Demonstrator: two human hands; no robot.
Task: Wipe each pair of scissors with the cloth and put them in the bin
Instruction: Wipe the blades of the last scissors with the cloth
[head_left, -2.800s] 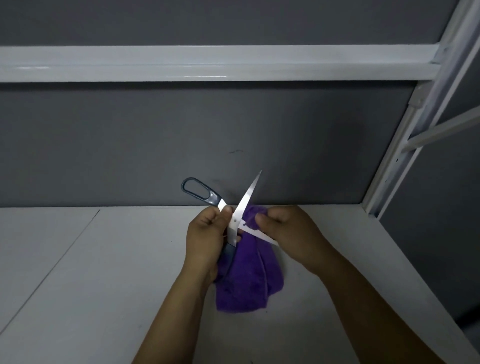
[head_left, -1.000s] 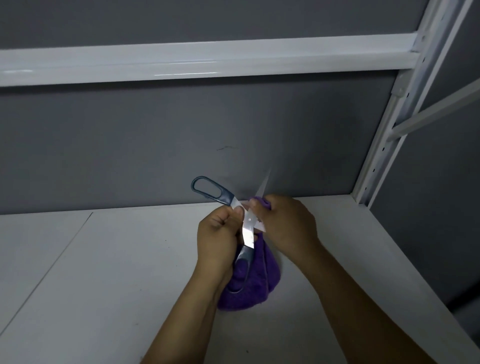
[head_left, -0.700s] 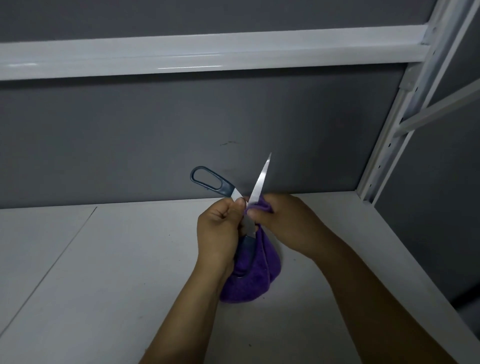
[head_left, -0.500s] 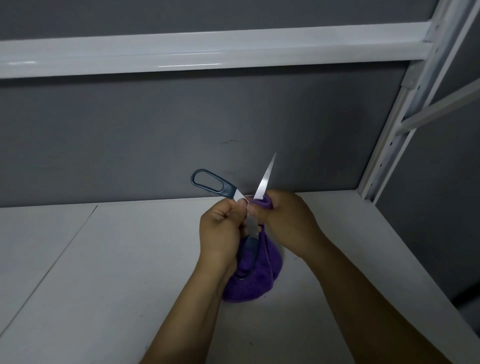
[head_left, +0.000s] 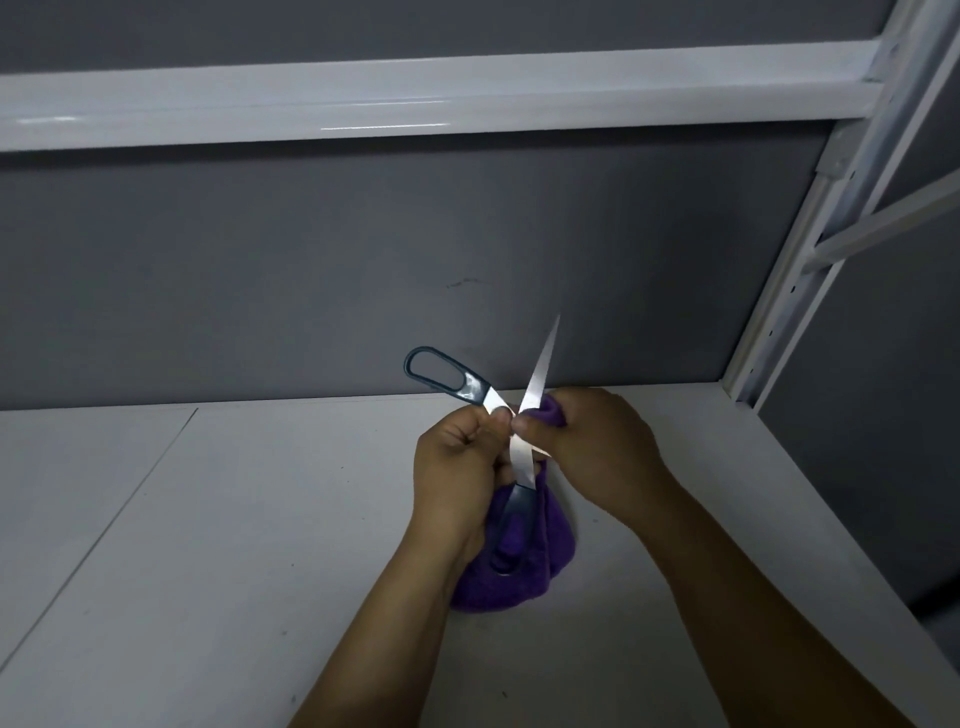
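we see the scissors (head_left: 537, 374) held up over a white shelf (head_left: 208, 519), spread wide into an x. the left hand (head_left: 457, 467) is curled tight round them at the pivot, its thumb on the metal. one dark handle loop sticks up and to the left, past the knuckles. the other handle points down beside the left wrist, in front of the cloth (head_left: 524, 577). one blade rises up and to the right, its tip bare against the grey wall (head_left: 311, 260). the second blade runs off to the right and is mostly hidden under the right hand (head_left: 597, 452). that hand is closed on the purple cloth, pinching a fold of it against the blades just beside the pivot. we cannot tell which blade the fold bears on. the rest of the cloth hangs in a bunch below both hands, and we cannot tell whether its bottom touches the shelf. a white rail (head_left: 415, 98) crosses the wall above, meeting a white post (head_left: 810, 249) on the right.
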